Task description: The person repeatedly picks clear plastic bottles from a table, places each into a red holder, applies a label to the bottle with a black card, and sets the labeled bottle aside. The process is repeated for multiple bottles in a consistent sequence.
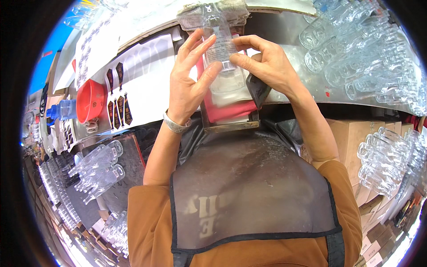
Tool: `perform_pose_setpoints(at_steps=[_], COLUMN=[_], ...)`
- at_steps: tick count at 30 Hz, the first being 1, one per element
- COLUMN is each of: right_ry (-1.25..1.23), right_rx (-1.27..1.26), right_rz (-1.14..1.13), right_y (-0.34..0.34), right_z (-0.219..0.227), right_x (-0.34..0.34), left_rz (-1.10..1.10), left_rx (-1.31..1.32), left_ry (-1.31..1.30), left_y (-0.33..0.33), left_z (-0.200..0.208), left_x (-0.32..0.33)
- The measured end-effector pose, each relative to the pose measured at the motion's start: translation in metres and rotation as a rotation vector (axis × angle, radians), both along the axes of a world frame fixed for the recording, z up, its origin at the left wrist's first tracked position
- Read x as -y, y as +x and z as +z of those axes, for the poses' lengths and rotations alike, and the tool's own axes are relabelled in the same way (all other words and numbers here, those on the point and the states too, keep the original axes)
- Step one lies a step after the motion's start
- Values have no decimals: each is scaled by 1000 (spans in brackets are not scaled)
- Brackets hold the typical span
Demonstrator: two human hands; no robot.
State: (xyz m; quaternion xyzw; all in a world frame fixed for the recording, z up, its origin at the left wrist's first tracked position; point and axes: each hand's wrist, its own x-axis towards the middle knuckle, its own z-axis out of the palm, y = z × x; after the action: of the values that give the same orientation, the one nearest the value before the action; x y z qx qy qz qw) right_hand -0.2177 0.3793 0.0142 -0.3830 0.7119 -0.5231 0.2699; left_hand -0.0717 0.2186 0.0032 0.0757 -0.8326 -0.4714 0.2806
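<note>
A clear glass bottle [227, 85] lies with its neck pointing away from me, over a red-and-white padded wooden stand [231, 127]. A clear label with pale print and a barcode [227, 66] is on its upper side. My left hand [191, 73] is at the bottle's left side, fingers stretched and apart, fingertips at the label's edge. My right hand [269, 66] is curled at the right side, thumb and forefinger at the label's right edge. A flat black scraper [258, 89] is tucked under its other fingers. Whether the label is fully stuck down, I cannot tell.
A folded grey cloth [187, 17] lies beyond the stand. On the left are a white sheet with dark labels [119, 109], a red bowl [90, 101] and a blue-capped bottle [66, 109]. Many clear bottles [351, 58] lie at the right; cardboard boxes [351, 142] stand below.
</note>
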Motion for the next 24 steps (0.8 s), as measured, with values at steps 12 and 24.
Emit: perform_pose_setpoints(at_steps=[12, 24], right_ry=[-256, -469], right_rx=[576, 764], right_rz=[-238, -129], right_y=[-32, -19], right_z=[-34, -19], right_x=[-11, -16], left_rz=[14, 40], left_rx=[11, 2], left_ry=[-31, -103], left_y=[0, 0], left_z=[1, 4], left_x=[-1, -5])
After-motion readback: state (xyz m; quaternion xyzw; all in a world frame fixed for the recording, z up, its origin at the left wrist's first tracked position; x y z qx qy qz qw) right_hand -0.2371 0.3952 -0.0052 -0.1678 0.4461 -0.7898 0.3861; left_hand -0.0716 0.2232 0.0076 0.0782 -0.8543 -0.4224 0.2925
